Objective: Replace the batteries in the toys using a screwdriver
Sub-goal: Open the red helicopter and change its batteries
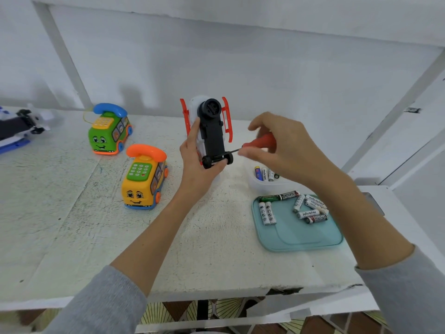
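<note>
at the far left edge of the frame a dark and white toy point(21, 127) with blue trim lies on the table point(72, 213), only partly in view. right of it, upper left of centre, stands a green phone bus toy point(109, 131) with a blue handset, and just below and right of that a yellow phone bus toy point(143, 178) with an orange handset; both sit upright and untouched. at the centre of the frame the left hand point(196, 162) holds a helicopter toy point(212, 131) up off the table, underside toward the camera, black belly plate and red skids showing, with the fingers wrapped round its lower body near the small wheels. the right hand point(279, 145), right of centre, pinches the red handle of the screwdriver point(257, 144), whose thin shaft points left toward the lower part of the black plate. whether the tip sits in a screw i cannot tell. the step in hand looks like working the cover screw; to do it well, the left grip should hold the toy steady against the push, the shaft should line up straight with the screw, and pressure should stay firm so the tip does not slip out and chew the head. further right, a small clear tub point(258, 185) holds a few batteries, and below it a teal tray point(301, 237) carries loose batteries point(310, 209), within easy reach for the swap.
</note>
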Demonstrator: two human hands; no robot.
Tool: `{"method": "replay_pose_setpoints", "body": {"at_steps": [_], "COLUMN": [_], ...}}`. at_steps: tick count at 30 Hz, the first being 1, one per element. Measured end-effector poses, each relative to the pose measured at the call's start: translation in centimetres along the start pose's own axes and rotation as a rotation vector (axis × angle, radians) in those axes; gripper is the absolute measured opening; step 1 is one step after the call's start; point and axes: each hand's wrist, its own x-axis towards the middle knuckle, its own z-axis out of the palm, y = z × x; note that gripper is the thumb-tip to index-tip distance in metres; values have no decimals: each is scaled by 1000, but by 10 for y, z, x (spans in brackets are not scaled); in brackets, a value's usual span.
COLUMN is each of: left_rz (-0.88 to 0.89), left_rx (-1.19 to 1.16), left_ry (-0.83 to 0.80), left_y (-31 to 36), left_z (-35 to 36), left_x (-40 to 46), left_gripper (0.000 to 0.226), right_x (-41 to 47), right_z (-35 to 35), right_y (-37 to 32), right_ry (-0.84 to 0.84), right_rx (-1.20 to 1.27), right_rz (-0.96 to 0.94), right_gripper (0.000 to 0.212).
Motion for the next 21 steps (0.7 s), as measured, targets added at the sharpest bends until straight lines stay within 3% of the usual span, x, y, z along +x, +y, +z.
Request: {"method": "replay_pose_setpoints", "body": {"at_steps": [2,4,8,10,16,21], "left_rz": [-3,6,-30,-4,3,-33], "left_rx": [11,-8,-43,-58,-60,-27], "left_ry": [0,-4,1,-14,-32,-40], "left_y": [-1,-3,-3,-1,4,-4], "left_z": [0,0,-1,-1,0,-5], "left_x": [1,1,0,1,1,1], "left_gripper": [96,96,95,95,92,95], "right_x": [3,3,0,-1,2,2], "right_z": [3,8,8,7,10,9], "right_y": [2,5,9,5,-1,-1], "right_ry": [3,83,152,134,128,101], "right_rx": [-209,-343,-31,42,-40,26], "right_rz": [56,-28,-227,-258,-157,-158], "right_gripper": [33,36,7,10,18,5]}}
